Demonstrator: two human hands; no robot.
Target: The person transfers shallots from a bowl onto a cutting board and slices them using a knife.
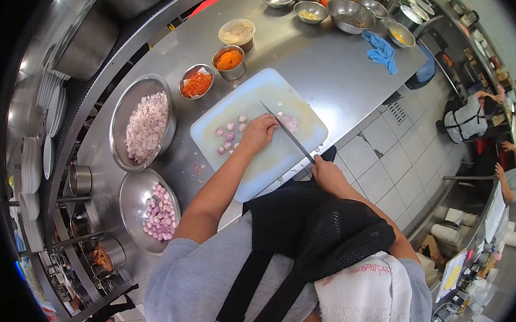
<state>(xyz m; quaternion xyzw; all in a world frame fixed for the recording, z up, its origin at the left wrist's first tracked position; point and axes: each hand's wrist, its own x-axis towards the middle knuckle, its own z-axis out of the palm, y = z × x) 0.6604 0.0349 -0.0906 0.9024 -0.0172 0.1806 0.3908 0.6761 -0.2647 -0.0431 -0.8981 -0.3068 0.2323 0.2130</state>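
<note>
My right hand [327, 173] is wrapped round the handle of a kitchen knife [294, 139], its blade slanting up and left across the white cutting board [234, 172]. Fingers bent and pressed together, my left hand [260, 133] rests on the board against the blade; whatever lies under its fingertips is hidden. Several peeled shallots [229, 136] are scattered on the board left of that hand. Just beyond the blade, on its right side, sits a small heap of chopped shallot [289, 123].
Left of the board stand a bowl of chopped shallots [147, 126] and a bowl of whole peeled shallots [160, 214]. Orange shreds [196, 84], an orange mash [229, 60] and a lidded tub [237, 31] sit beyond. A blue cloth [380, 51] lies farther right. Other people [467, 116] are at right.
</note>
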